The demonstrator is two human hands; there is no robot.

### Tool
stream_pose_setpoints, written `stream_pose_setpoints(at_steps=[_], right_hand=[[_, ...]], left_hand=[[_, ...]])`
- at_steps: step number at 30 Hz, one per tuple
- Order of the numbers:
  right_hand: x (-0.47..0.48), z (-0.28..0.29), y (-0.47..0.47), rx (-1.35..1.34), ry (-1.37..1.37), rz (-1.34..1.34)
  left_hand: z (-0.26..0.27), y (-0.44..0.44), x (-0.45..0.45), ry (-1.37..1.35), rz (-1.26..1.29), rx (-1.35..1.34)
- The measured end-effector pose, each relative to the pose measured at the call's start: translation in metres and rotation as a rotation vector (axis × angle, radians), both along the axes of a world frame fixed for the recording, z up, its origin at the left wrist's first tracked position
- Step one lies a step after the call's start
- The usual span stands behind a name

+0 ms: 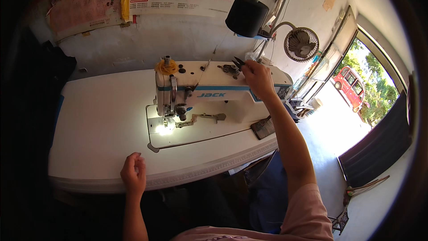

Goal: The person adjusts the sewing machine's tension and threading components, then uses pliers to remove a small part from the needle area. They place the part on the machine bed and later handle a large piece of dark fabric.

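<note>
My right hand (pixel 256 77) is over the top of a white Jack sewing machine (pixel 214 94), closed around a pair of dark thread snips (pixel 238 63). The two pointed blades stick out to the left, slightly apart, beside the bobbin winder (pixel 230 70). My left hand (pixel 134 171) rests at the front edge of the white sewing table (pixel 100 124), fingers curled; whether something small is between them cannot be made out. A lit lamp shines on the needle area (pixel 165 128). A bundle of yellow elastic bands or cord (pixel 167 67) circles a post on the machine head.
A black thread cone (pixel 247 16) stands on a rack behind the machine, near a small fan (pixel 302 44). A smartphone (pixel 262 128) lies right of the machine bed. Dark blue fabric (pixel 271 190) hangs below the table. An open doorway at right shows a red vehicle (pixel 350 87).
</note>
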State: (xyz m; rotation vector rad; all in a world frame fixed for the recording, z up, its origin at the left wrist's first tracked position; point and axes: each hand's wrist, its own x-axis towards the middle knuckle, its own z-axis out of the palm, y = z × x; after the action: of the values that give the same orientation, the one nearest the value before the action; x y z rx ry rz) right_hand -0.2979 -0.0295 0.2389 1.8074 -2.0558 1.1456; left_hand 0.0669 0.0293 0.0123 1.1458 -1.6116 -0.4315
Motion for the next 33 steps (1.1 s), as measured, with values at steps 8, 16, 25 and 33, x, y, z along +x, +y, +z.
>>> stream_pose_setpoints(at_steps=[8, 16, 25, 33], right_hand=[[-0.001, 0.001, 0.0, 0.03, 0.009, -0.018], [-0.002, 0.002, -0.002, 0.031, 0.072, 0.005], [-0.006, 0.002, -0.006, 0.078, 0.131, 0.005], [-0.013, 0.009, -0.011, 0.106, 0.223, 0.072]], left_hand=[[-0.002, 0.001, -0.001, 0.023, -0.004, -0.029], [-0.003, 0.001, 0.0, -0.007, -0.008, -0.05], [-0.005, 0.001, 0.0, -0.009, -0.02, -0.032], [-0.005, 0.001, 0.001, -0.007, -0.026, -0.036]])
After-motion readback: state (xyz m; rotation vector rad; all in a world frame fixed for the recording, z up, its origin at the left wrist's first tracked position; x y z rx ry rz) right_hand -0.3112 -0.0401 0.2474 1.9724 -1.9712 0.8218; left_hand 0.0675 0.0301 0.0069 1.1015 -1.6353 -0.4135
